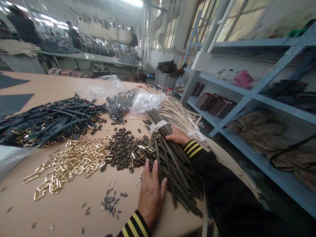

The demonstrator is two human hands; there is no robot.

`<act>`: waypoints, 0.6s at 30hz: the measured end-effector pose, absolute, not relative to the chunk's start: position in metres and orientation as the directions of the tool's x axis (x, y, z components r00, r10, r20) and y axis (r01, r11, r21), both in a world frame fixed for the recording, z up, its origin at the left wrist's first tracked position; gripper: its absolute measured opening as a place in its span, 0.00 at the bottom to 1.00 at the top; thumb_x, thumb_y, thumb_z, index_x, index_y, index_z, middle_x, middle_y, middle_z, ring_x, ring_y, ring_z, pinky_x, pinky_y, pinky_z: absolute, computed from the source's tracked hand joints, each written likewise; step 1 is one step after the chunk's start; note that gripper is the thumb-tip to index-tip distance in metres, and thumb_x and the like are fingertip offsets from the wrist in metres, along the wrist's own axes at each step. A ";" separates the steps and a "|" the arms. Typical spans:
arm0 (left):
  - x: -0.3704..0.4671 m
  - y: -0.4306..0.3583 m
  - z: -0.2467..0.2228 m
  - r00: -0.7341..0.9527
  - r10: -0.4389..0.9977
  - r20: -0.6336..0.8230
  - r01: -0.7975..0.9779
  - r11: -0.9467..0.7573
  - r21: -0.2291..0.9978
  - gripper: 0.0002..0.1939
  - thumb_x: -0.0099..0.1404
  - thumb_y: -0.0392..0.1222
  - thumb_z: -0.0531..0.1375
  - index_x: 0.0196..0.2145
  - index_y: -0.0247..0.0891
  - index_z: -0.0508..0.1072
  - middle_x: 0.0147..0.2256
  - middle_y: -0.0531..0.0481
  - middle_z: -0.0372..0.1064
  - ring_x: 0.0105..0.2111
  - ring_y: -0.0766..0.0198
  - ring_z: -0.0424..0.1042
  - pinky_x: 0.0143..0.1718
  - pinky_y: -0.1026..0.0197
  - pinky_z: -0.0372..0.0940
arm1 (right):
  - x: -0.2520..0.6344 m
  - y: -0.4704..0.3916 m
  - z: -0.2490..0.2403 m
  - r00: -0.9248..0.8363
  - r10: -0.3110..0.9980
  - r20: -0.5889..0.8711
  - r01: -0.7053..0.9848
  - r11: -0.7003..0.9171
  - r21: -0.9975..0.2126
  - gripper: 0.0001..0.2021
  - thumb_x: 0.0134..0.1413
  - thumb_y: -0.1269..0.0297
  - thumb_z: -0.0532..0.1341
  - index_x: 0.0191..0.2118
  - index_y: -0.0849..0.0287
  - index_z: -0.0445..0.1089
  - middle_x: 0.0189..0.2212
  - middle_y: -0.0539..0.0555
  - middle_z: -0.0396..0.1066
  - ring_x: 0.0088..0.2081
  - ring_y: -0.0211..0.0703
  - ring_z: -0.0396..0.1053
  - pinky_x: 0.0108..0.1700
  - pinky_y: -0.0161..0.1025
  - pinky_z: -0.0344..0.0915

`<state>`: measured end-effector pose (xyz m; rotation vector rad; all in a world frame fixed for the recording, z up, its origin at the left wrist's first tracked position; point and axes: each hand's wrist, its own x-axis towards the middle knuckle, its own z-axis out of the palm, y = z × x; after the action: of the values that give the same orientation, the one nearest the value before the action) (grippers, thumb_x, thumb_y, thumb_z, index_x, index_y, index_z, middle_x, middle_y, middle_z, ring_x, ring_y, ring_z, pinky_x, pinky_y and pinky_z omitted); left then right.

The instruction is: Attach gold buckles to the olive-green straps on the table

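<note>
A bundle of dark olive-brown straps (pixel 176 161) lies at the table's right side, bound near its far end by a white band (pixel 158 126). My right hand (pixel 178 135) curls over the bundle just beside that band. With fingers stretched out, my left hand (pixel 151 192) rests against the loose near part of the straps. To its upper left sits a heap of small dark strap loops (pixel 122 148), with a few gold pieces among them. Gold rectangular buckles (pixel 81 159) are spread further left. Small dark bits (pixel 110 202) are scattered left of my left hand.
Dark buckled straps (pixel 56 118) are piled at the left. Behind lie clear plastic bags (pixel 148 102). Long cream strips (pixel 197 131) run past the bundle along the right edge. A blue metal shelf (pixel 247 98) stands right of the table. Two people (pixel 73 35) are in the background.
</note>
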<state>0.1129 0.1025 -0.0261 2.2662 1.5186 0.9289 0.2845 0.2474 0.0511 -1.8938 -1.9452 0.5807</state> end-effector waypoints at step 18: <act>0.137 0.167 0.014 0.551 0.818 0.166 0.657 -0.548 0.518 0.22 0.55 0.41 0.56 0.47 0.30 0.62 0.53 0.29 0.53 0.50 0.46 0.59 0.47 0.49 0.57 | 0.311 0.235 0.101 -0.119 0.991 0.058 0.819 0.131 -0.558 0.15 0.38 0.67 0.58 0.38 0.65 0.64 0.31 0.53 0.68 0.33 0.42 0.65 0.36 0.36 0.61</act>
<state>0.1366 0.1674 0.0137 2.3928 1.2015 0.5542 0.3110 0.2355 0.1006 -1.7415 -1.9986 0.5550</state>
